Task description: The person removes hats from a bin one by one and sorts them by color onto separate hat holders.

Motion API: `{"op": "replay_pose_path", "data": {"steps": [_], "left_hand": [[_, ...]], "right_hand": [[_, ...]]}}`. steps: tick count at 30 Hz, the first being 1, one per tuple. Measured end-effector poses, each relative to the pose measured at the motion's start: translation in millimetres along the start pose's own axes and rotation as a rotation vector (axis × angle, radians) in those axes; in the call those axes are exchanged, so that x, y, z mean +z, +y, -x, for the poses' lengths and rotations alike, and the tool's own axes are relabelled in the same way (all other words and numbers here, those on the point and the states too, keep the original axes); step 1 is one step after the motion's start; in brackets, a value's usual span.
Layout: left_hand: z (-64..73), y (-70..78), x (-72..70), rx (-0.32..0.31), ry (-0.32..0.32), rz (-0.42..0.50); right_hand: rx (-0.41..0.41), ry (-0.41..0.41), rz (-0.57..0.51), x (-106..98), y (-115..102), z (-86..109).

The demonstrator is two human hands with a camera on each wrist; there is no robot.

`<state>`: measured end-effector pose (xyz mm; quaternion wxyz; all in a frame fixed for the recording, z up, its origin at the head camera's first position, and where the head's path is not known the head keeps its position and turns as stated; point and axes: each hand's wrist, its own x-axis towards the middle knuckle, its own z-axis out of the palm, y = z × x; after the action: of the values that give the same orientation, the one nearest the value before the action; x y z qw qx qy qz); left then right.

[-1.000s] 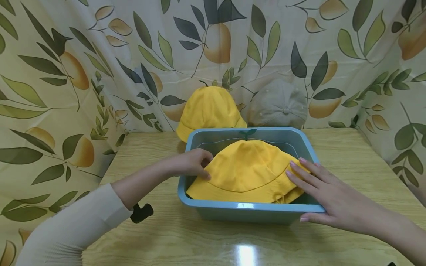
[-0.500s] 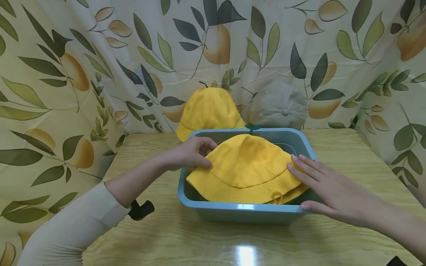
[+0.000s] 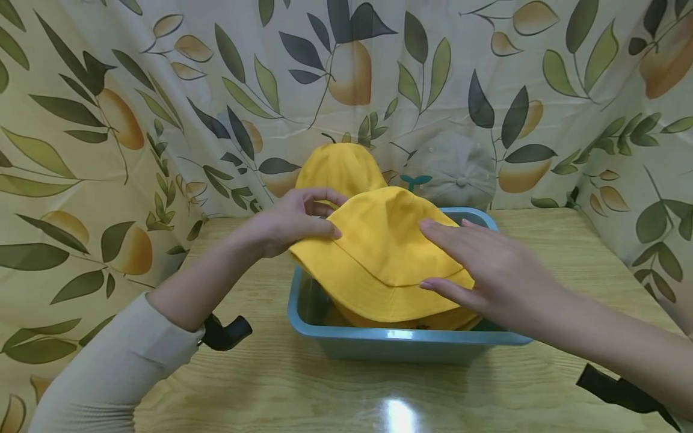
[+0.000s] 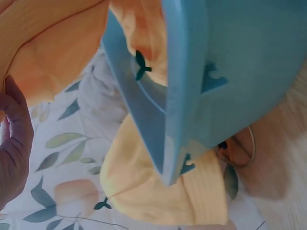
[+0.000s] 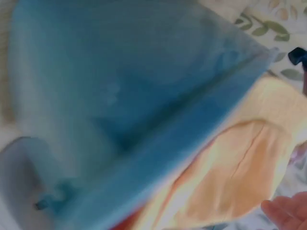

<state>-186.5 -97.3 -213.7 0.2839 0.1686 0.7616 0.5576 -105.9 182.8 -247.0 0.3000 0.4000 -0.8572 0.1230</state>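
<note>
A yellow bucket hat [image 3: 387, 240] with a green sprout [image 3: 415, 180] on top is raised partly above the blue plastic bin [image 3: 390, 334]. My left hand [image 3: 300, 219] pinches its left side near the brim, thumb in front. My right hand [image 3: 487, 258] lies over the hat's right side with fingers extended. Under the raised hat, more yellow cloth [image 3: 363, 319] shows in the bin. The left wrist view shows the lifted hat [image 4: 57, 62] apart from another yellow hat [image 4: 144, 33] inside the bin, which has its own sprout.
Behind the bin, another yellow bucket hat [image 3: 341, 165] stands at the left and a grey cap [image 3: 457, 168] at the right, against a leaf-patterned cloth [image 3: 216, 120]. The bin sits on a wood-grain table [image 3: 260, 385]. Patterned cloth also borders both sides.
The left hand has lifted the hat up out of the bin, tilting it. My right hand has moved left and up from the bin's right rim onto the hat.
</note>
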Motion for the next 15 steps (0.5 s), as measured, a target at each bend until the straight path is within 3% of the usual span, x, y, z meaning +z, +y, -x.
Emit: {"op": "replay_pose_path", "data": {"steps": [3, 6, 11, 15], "left_hand": [[4.3, 6.5, -2.1, 0.003, 0.041, 0.039], [8.1, 10.7, -4.9, 0.001, 0.065, 0.069], [9.2, 13.6, -6.8, 0.005, 0.127, 0.143], [7.8, 13.2, -6.1, -0.005, 0.184, 0.183]], "right_hand": [[-0.078, 0.105, 0.001, 0.6, -15.0, -18.2], [-0.141, 0.157, 0.031, 3.6, -31.6, -35.7], [-0.188, 0.190, 0.116, 14.7, -52.9, -55.9], [-0.193, 0.194, 0.149, 25.2, -53.4, -62.3]]}}
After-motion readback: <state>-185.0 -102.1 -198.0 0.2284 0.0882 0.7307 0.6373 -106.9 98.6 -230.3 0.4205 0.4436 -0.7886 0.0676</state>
